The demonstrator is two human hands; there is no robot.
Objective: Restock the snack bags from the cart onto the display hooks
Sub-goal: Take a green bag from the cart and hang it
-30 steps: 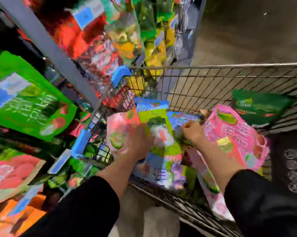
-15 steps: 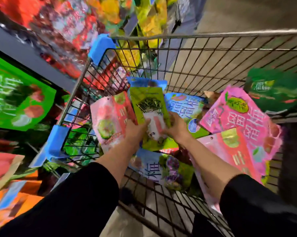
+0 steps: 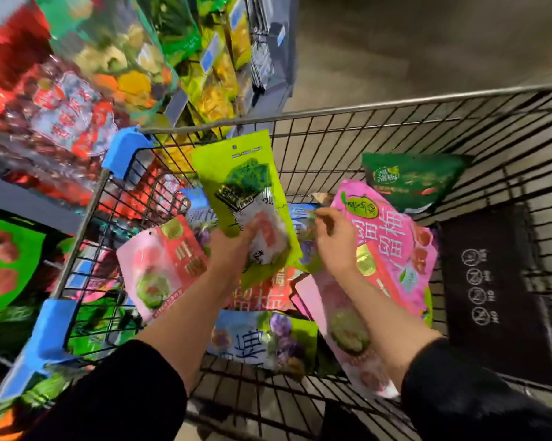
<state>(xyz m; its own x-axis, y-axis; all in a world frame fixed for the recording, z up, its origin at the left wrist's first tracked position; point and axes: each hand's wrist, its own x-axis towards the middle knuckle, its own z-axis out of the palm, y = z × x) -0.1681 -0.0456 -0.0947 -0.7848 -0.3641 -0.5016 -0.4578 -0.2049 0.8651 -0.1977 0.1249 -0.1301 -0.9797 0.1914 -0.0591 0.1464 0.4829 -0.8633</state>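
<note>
Left grip: the left hand (image 3: 233,249) was closed round the lower part of a lime-green snack bag (image 3: 243,192), thumb across its front.
Right grip: the right hand (image 3: 333,240) was held just to the right of that bag, fingers loosely curled; a thin edge seemed to be pinched at the fingertips, but whether anything was truly held cannot be told.
Task's thing: the lime-green snack bag was raised upright above the heap in the cart (image 3: 395,128), its top edge and small hang hole pointing away from the left grip.
Below the grips: a pink-and-red bag (image 3: 160,268) lay just left of the left grip, a large pink bag (image 3: 392,246) just right of the right grip, and a blue-and-purple bag (image 3: 262,338) nearer the person.
Beyond the right grip: a dark green bag (image 3: 411,183) leaned on the cart wall.
Display: packed bags (image 3: 77,100) were hung well to the left of the left grip, badly blurred.
Handling: the bag was judged light, soft and crinkly, with a slick film likely to slide under a loose pinch.
Where to hold: the stiffer sealed top beside the hang hole was judged best, so that the hole could be steered onto a hook.
</note>
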